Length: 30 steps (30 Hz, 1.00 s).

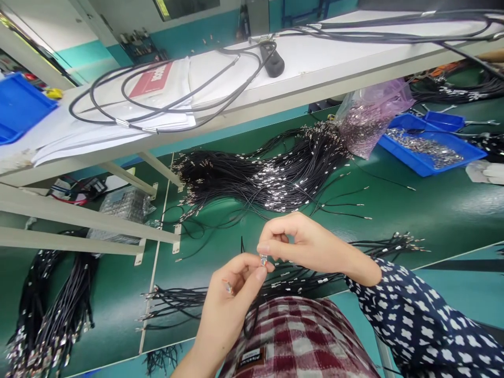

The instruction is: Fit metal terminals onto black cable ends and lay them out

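Observation:
A small silvery metal connector [263, 259] sits between the fingertips of both hands, above the front of the green bench. My left hand [232, 294] is closed, thumb and forefinger pinching the connector's lower side. From that same fist pokes a wire end [227, 286] with orange and white strands; a black cable hangs below it. My right hand [301, 244] is closed as well, its thumb and forefinger at the connector's top. Which cable the connector joins is hidden by the fingers. Close beneath the hands lies a bundle of black cables [177, 299] with metal-tipped ends.
Behind lies a large heap of black cables [236, 178]. At right are a blue tray [425, 165] of small metal parts and a pink plastic bag [389, 100]. A white shelf [220, 113] crosses above the bench, with looped cables on it. More cables [71, 299] lie left.

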Each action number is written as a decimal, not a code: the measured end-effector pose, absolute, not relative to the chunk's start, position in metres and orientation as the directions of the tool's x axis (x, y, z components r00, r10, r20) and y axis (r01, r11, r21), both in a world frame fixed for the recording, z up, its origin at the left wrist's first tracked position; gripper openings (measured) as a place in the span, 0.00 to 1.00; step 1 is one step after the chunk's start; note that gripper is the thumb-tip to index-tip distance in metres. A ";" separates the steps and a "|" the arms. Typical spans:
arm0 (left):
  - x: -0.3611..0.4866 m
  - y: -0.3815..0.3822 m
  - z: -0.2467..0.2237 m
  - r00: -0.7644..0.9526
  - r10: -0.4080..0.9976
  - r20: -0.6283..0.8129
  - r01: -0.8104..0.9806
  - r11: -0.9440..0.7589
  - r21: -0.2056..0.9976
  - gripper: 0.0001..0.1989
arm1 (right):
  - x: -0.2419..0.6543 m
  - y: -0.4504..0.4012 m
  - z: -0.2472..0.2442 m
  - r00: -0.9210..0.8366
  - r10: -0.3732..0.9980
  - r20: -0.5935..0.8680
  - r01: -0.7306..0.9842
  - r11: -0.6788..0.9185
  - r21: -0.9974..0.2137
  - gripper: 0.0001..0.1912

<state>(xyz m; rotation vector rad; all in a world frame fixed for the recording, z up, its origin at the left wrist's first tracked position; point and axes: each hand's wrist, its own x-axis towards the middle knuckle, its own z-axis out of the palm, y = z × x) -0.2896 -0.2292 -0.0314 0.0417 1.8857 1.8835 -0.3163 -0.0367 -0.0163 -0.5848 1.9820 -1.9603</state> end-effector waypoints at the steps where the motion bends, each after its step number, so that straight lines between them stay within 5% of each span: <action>1: -0.290 -0.229 -0.031 -0.888 0.346 -0.302 -0.301 0.058 0.952 0.08 | -0.316 -0.037 -0.016 -0.877 -0.474 0.075 -0.078 -0.012 -0.997 0.12; 19: -0.289 -0.221 -0.028 -0.885 0.314 -0.343 -0.363 -0.005 0.932 0.11 | -0.315 -0.041 -0.028 -0.912 -0.410 0.033 -0.031 -0.012 -0.999 0.12; 25: -0.293 -0.219 -0.032 -0.848 0.377 -0.373 -0.443 -0.118 0.889 0.03 | -0.320 -0.043 -0.037 -0.986 -0.166 0.010 0.036 -0.268 -0.963 0.11; 30: -0.292 -0.218 -0.040 -0.809 0.453 -0.376 -0.404 0.038 0.914 0.04 | -0.314 -0.050 -0.031 -0.963 -0.266 -0.052 0.123 -0.257 -0.958 0.10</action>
